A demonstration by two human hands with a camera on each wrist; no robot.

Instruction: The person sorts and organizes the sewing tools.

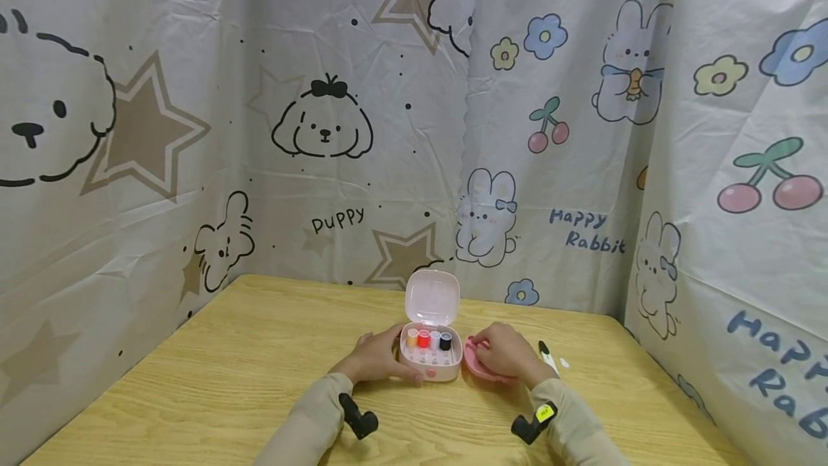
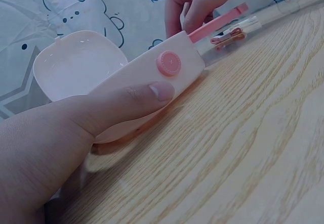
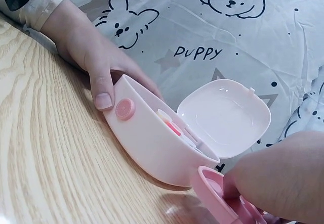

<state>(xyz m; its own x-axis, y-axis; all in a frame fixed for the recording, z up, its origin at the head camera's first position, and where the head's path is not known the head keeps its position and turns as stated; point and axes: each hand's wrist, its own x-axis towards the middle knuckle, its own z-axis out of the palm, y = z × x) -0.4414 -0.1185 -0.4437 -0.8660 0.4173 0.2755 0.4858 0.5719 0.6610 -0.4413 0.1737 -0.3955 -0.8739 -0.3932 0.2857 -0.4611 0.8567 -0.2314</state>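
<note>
A pale pink sewing box stands on the table with its lid raised. Inside are spools in yellow, red, white and black. My left hand grips the box's left side, the thumb along the front beside a round pink button. Right of the box is a deeper pink tray. My right hand has curled fingers down inside this tray, near its left end. The fingertips are hidden, so I cannot tell whether they pinch anything.
Right of the right hand lie a slim white tool with a black end and a small white piece. A clear case with reddish-brown bundles shows below the tray. Printed curtains enclose the wooden table.
</note>
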